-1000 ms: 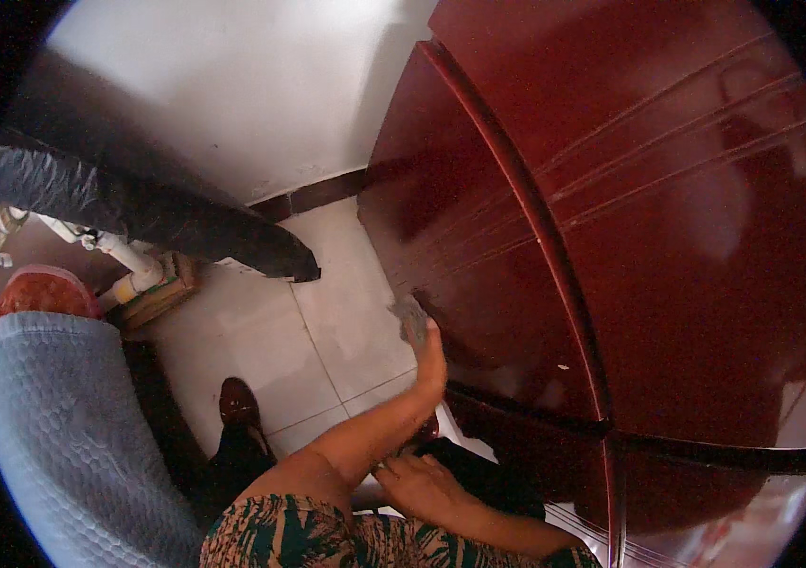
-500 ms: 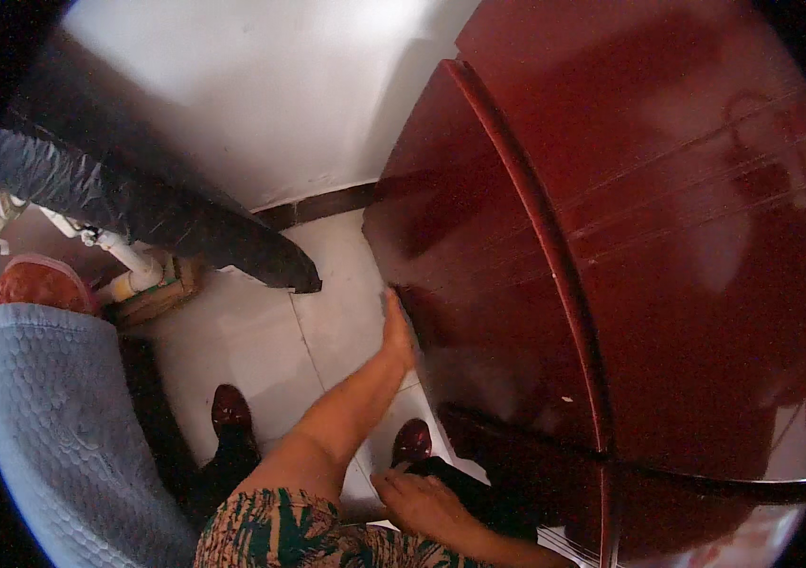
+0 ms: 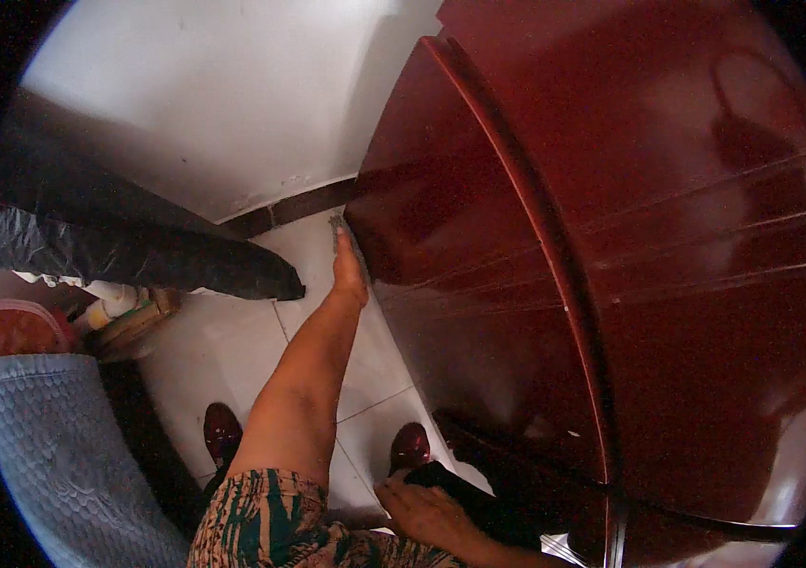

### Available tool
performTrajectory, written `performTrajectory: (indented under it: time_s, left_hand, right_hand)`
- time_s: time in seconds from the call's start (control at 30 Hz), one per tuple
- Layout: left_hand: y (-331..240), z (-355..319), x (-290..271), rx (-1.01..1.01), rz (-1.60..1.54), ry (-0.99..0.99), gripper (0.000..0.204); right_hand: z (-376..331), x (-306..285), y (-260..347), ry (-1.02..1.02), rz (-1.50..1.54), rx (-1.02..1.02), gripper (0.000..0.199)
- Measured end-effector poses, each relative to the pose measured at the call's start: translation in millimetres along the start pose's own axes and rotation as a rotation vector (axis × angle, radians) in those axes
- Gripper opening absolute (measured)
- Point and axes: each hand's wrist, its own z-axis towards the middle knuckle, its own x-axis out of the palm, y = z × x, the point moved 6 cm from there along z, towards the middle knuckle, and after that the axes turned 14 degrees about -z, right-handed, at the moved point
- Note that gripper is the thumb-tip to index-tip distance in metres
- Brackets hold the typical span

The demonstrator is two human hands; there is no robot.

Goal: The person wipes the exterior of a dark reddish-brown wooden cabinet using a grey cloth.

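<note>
From my place I look down through the head camera. The left hand (image 3: 348, 270) is stretched far forward, its fingers straight and near together, and it holds a grey cloth (image 3: 336, 221) flat at the side of the red panel (image 3: 478, 284). How firmly the fingers grip it, I cannot tell. The right hand (image 3: 426, 516) lies on the black trouser leg (image 3: 464, 485); its fingers are slightly bent, and how wide they are I cannot say.

The cloth is at the low left edge of the panel, and its visible strip points away from me, to the skirting (image 3: 313, 202) under the white wall (image 3: 213, 104). The panel's ridge (image 3: 540, 222) runs in a curve from the top middle to the lower right.

Room around the left hand is narrow in front, where the skirting is near, and on its right, where the panel stands. On its left, pale floor (image 3: 209, 346) lies between the arm and the black roll (image 3: 185, 256), whose end is near the wrist.
</note>
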Motion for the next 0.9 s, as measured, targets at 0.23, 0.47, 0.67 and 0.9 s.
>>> performTrajectory:
  time_s: [0.23,0.47,0.67,0.9]
  left_hand:
    - [50,-91,10,-0.031,-0.043,0.006,0.078]
    - [116,-162,-34,-0.217,0.103,0.025,0.083]
    - [167,-218,-79,-0.588,0.364,-0.025,0.075]
    - [124,-246,-24,-0.383,0.478,-0.070,0.069]
  right_hand:
    - [7,2,1,0.217,0.107,0.030,0.049]
    - [-1,-10,29,0.056,0.173,-0.092,0.049]
    - [-5,-6,37,0.200,0.115,-0.286,0.038]
    - [-19,-18,35,0.130,0.199,-0.320,0.031]
